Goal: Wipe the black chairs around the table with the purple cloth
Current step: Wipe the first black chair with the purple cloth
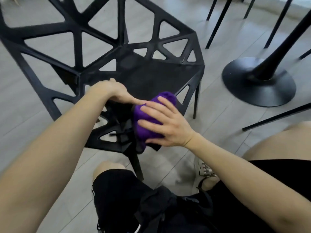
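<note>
A black chair with a web of triangular cut-outs stands right in front of me on the grey floor. The bunched purple cloth lies over the near rim of its seat. My right hand covers the cloth, fingers spread over the top and thumb against its near side. My left hand grips the chair's left rim just beside the cloth, and one finger reaches out to the cloth's edge. Part of the rim is hidden under the cloth and hands.
The table's round black pedestal base stands on the floor to the right. Thin black legs of other chairs rise at the top right, and another leg slants in from the right. My knees and a pale shoe are below.
</note>
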